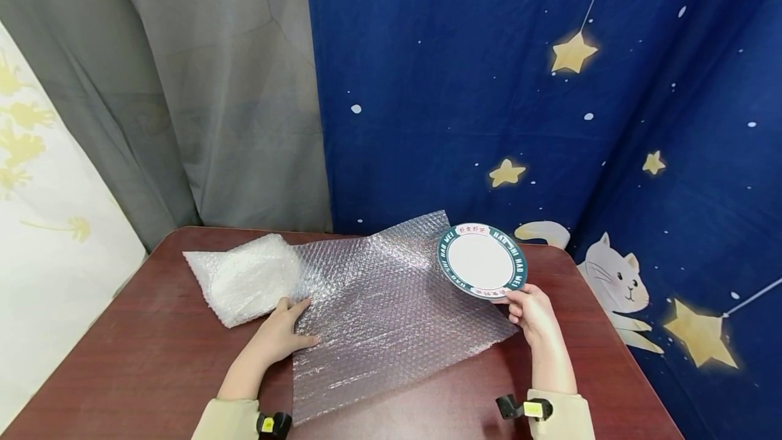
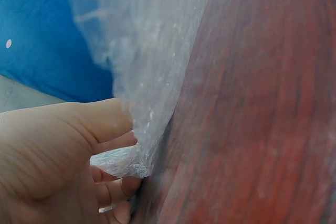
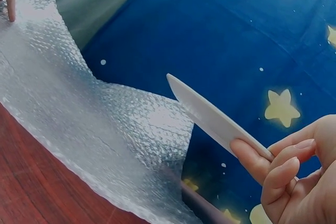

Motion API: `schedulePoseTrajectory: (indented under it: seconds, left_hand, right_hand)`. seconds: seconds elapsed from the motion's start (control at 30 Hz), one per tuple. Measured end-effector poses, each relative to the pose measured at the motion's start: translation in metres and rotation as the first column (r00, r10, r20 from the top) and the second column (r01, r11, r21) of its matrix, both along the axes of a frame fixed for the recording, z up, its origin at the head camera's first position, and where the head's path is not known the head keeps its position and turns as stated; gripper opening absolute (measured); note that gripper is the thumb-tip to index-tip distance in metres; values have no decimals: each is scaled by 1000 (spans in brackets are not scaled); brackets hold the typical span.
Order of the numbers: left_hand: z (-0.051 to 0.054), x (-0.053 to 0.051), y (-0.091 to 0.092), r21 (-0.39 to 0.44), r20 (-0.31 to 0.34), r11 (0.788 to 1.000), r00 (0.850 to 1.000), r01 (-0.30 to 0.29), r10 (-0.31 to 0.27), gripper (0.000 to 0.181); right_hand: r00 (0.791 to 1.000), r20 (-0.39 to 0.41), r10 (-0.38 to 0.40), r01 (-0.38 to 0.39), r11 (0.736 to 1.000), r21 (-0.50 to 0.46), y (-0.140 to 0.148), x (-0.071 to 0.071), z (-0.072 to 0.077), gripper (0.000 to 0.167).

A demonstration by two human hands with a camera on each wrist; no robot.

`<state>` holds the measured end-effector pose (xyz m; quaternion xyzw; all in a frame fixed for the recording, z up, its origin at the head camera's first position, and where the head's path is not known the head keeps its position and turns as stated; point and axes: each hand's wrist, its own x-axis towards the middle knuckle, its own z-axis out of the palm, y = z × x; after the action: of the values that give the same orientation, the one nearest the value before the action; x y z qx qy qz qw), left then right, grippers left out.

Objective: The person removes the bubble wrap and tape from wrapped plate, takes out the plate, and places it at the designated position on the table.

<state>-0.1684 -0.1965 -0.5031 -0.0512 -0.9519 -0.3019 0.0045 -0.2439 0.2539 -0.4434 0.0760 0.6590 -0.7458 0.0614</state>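
A round plate [image 1: 480, 261] with a white centre and a dark green lettered rim is held tilted above the right part of a bubble wrap sheet [image 1: 391, 318]. My right hand [image 1: 533, 311] pinches its near right edge between thumb and fingers; the right wrist view shows the plate [image 3: 215, 119] nearly edge-on. My left hand [image 1: 284, 331] rests at the sheet's left edge, fingers and thumb spread. Close by in the left wrist view, the wrap's edge [image 2: 152, 77] hides the tip of the thumb. Just beyond the left hand lies a bubble-wrapped bundle [image 1: 253, 280], its contents blurred by the wrap.
A dark red wooden table [image 1: 140, 352] carries everything. Behind it hang a grey curtain [image 1: 232, 87] and a blue curtain [image 1: 440, 87] with stars and a cat. The sheet's far right corner rises toward the blue curtain. A white patterned surface [image 1: 36, 223] stands at the left.
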Motion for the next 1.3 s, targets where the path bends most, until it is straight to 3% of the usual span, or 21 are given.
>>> schedulePoseTrajectory:
  seconds: [1.3]
  left_hand:
    - [-1, 0, -1, -7, -10, 1000, 1000, 5, -5, 81]
  right_hand:
    - [993, 44, -109, 110, 993, -29, 35, -2, -7, 8]
